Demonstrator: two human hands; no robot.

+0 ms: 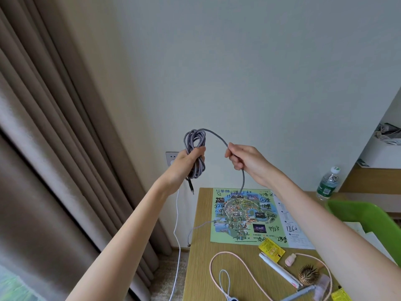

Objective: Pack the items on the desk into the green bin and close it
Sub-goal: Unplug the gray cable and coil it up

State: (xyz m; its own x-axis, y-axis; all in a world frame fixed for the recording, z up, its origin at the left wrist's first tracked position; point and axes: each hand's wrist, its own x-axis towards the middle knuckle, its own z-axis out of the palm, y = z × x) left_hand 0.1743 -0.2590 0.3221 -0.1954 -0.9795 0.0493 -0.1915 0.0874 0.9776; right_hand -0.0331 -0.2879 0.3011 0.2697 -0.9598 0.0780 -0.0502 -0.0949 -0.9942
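Raised in front of the wall, my left hand (188,160) grips a coiled bundle of grey braided cable (194,141), its dark plug hanging below the fist. One strand arcs over to my right hand (245,160), which pinches it; the free length drops from there onto the wooden desk (199,266). The green bin (366,213) stands open at the desk's right edge, partly behind my right forearm. A pink cord (236,260), a white pen (280,270), yellow packets (271,249), a wooden hairbrush (308,274) and a printed map (243,216) lie on the desk.
A beige curtain (54,148) hangs at the left. A wall socket (171,158) sits behind my left hand, with a white cable (177,231) running down to the floor. A water bottle (328,183) stands at the back right beside a shelf.
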